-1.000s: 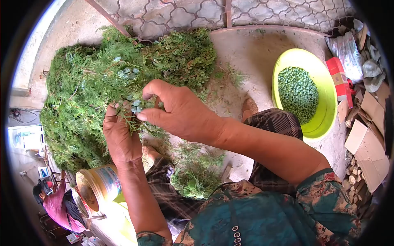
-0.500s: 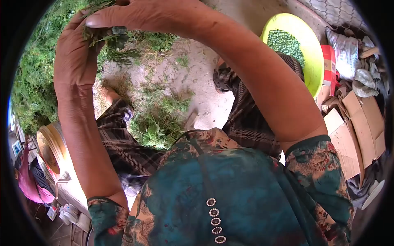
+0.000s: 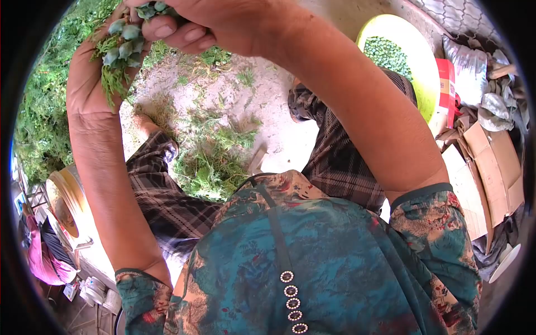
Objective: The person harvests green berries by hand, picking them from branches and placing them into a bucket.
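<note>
At the top left edge, my left hand [image 3: 92, 81] is closed around a green evergreen sprig [image 3: 113, 84] that carries several plump, bluish-green cones [image 3: 127, 47]. Part of this hand's fingers is hidden or cut off by the frame's edge. Right against the sprig, my right hand [image 3: 192, 25] has its fingers curled, with a few bluish-green cones [image 3: 152, 10] between thumb and fingers.
A big heap of evergreen branches [image 3: 42, 111] fills the left. Loose clippings [image 3: 209, 162] lie on the floor between my legs. A yellow-green basin [image 3: 427, 100] holds many small green cones at the right, beside flattened cardboard [image 3: 494, 167]. A yellowish bucket [image 3: 61, 201] lies at left.
The cones on the sprig have come into plain view as the sprig turned. My right hand's fingers now show curled with cones in them. Both hands have shifted slightly.
</note>
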Demonstrator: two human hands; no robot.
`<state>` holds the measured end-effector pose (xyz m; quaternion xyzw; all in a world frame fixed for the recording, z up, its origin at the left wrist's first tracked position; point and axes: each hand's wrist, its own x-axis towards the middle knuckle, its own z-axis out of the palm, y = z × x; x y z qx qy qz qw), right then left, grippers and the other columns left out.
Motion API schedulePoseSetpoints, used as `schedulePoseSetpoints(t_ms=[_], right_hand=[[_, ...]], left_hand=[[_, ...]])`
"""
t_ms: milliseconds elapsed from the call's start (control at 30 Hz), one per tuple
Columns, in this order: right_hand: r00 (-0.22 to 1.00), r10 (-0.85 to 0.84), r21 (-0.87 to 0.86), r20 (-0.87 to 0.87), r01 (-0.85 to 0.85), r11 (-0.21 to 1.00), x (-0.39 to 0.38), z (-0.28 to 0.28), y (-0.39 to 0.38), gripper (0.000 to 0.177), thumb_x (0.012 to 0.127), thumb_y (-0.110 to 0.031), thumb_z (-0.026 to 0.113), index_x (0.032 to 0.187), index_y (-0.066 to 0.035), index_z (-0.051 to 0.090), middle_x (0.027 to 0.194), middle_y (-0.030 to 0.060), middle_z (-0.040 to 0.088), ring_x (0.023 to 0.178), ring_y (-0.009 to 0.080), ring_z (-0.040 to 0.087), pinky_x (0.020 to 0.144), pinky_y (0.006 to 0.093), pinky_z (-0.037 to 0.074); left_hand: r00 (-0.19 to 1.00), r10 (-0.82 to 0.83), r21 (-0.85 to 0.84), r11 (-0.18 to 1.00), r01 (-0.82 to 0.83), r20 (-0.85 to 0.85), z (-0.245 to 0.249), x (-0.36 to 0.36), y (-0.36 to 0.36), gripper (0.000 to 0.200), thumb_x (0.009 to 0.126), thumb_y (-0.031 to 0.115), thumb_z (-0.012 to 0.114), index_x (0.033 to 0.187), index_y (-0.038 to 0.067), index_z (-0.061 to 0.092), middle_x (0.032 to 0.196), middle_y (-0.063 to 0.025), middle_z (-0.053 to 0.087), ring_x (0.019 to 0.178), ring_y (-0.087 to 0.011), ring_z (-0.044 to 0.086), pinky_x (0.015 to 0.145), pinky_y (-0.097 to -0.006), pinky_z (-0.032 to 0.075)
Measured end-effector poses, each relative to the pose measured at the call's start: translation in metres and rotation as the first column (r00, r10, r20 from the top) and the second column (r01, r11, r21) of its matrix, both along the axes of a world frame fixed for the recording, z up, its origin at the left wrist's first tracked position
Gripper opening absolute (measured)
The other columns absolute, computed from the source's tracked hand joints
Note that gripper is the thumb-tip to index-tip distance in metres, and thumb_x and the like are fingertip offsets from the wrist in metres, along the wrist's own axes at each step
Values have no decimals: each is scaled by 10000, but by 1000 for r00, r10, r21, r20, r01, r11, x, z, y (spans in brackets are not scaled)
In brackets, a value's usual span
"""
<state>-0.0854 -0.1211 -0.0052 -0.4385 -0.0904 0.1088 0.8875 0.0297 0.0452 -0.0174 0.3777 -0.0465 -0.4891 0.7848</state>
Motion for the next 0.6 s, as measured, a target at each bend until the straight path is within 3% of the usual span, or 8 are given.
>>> schedulePoseSetpoints(t_ms=[233,367,400,433,467,500,567,600], right_hand=[[918,-297,243,-263,361,900,5,-4,-7,184,845,-188,429,677,-113,430,565,-3,488,378,55,363,314,216,289],[835,-453,186,-312,521,833,-4,15,-2,152,846,-154,445,708,-90,432,564,-5,485,388,61,368,334,209,314],[788,-502,-327,357,609,723,-4,8,18,155,830,-193,502,732,-73,506,700,15,536,543,116,458,497,265,386],[588,-70,-553,806,790,265,-6,3,42,186,815,-232,559,755,-57,580,836,36,586,698,172,549,660,320,458],[589,-84,-555,803,792,254,-16,8,56,186,815,-232,559,755,-57,580,836,36,586,698,172,549,660,320,458],[695,-48,-628,718,675,387,-26,15,70,162,807,-210,545,772,-53,570,834,43,569,725,175,539,673,328,448],[836,99,-707,539,386,592,-37,30,92,124,791,-165,518,807,-46,548,830,58,534,779,181,521,699,345,430],[887,193,-715,420,193,672,-44,33,104,114,782,-143,504,825,-43,538,828,66,517,806,184,511,712,353,420]], left_hand=[[994,-70,-205,977,52,-84,-18,36,5,212,881,-8,427,1069,-107,421,938,-198,557,801,-235,564,763,-349,499],[961,266,226,934,-276,73,-10,16,-5,201,871,58,486,1029,-64,460,861,-151,565,732,-208,557,689,-321,498],[959,270,213,935,-283,88,-7,23,-8,201,871,58,486,1029,-64,460,861,-151,565,732,-208,557,689,-321,498],[945,-190,-20,981,192,-265,-9,32,-12,221,867,60,489,1048,-66,469,859,-152,569,736,-211,561,679,-319,501],[614,-646,-373,763,528,-453,-11,35,-15,241,863,62,491,1067,-68,479,857,-154,573,740,-214,565,670,-317,505],[601,-658,-371,753,543,-455,-21,32,-11,241,863,62,491,1067,-68,479,857,-154,573,740,-214,565,670,-317,505],[977,88,-46,994,-98,-193,-41,33,-2,257,859,46,484,1090,-67,483,866,-161,577,753,-226,579,654,-323,514],[966,118,-10,992,-124,-228,-36,31,4,260,860,35,477,1096,-74,476,876,-177,582,761,-235,587,659,-338,517]])
